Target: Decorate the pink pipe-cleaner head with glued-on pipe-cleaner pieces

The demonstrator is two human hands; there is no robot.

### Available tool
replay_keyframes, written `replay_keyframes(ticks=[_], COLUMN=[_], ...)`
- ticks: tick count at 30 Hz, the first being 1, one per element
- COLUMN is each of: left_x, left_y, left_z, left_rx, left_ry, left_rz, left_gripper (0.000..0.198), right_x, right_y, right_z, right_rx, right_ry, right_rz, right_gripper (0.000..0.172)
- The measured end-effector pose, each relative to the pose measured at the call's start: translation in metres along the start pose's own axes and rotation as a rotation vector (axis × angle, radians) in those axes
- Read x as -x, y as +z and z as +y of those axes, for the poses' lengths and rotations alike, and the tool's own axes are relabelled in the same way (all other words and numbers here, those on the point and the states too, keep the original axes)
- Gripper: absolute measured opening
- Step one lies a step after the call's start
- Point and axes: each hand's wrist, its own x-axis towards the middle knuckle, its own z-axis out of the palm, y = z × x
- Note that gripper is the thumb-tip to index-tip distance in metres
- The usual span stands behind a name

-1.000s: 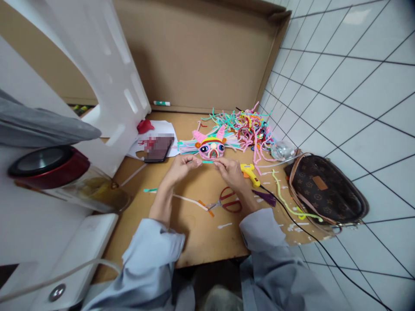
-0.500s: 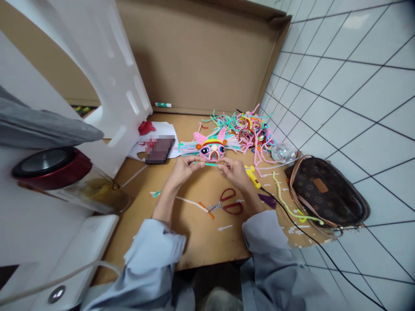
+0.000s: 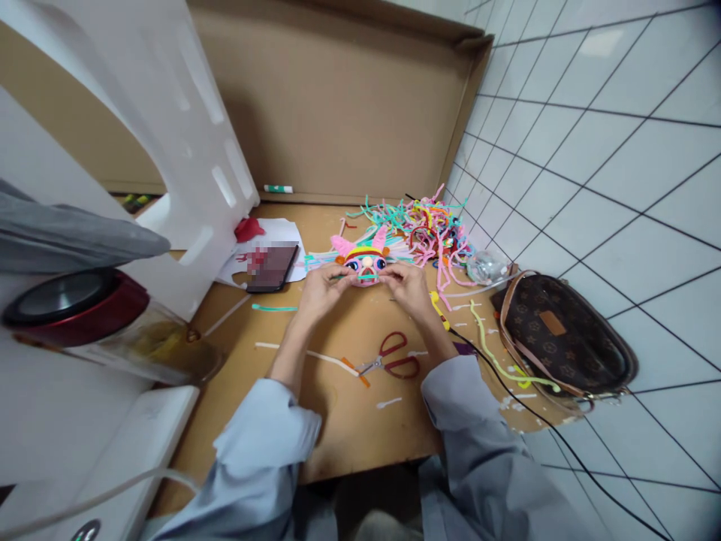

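Between my two hands runs a teal pipe cleaner (image 3: pixel 369 277), its ends pinched in my fingertips. My left hand (image 3: pixel 325 289) is closed on one end, my right hand (image 3: pixel 406 285) on the other. Directly behind the strand is a pipe-cleaner animal head (image 3: pixel 369 255) with pink ears, a yellow and red band and big blue eyes; the strand crosses in front of its mouth. Whether it touches the head I cannot tell. Red-handled scissors (image 3: pixel 394 357) lie nearer me, beside a white pipe cleaner (image 3: pixel 327 356) with orange pieces at its end.
A tangled heap of pipe cleaners (image 3: pixel 428 225) lies at the back right. A yellow glue gun (image 3: pixel 438 306) with a black cord is by my right forearm. A brown handbag (image 3: pixel 568 330) stands right; a phone (image 3: pixel 273 269) and a glass jug (image 3: pixel 163 346) are left.
My hands have raised the teal pipe cleaner from below the animal head to in front of its mouth. The camera view has shifted slightly.
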Motion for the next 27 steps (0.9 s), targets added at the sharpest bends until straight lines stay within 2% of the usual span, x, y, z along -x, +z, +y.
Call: replay_keyframes(ticks=[4,9,15,21,27], left_x=[-0.017,-0.034,-0.042,-0.042,-0.042], left_y=[0.004,0.01,0.013,0.013,0.014], left_z=[0.002,0.0,-0.006,0.002,0.003], left_rx=[-0.04,-0.06,-0.151,-0.277,-0.302], left_ry=[-0.014,-0.022,-0.076,-0.192,-0.193], left_rz=[0.087,0.123,0.132,0.106,0.106], left_gripper=[0.021,0.025,0.022,0.027,0.026], right_x=[-0.023,-0.041,-0.046,-0.047,-0.046], right_y=[0.004,0.01,0.012,0.009,0.008], right_z=[0.001,0.0,0.001,-0.007,-0.017], right_rx=[0.015,0.184,0.302,0.423,0.464], right_ry=[0.016,-0.003,0.01,0.039,0.08], right_rz=[0.041,0.073,0.002,-0.087,-0.124], right_gripper=[0.019,0.023,0.022,0.027,0.031])
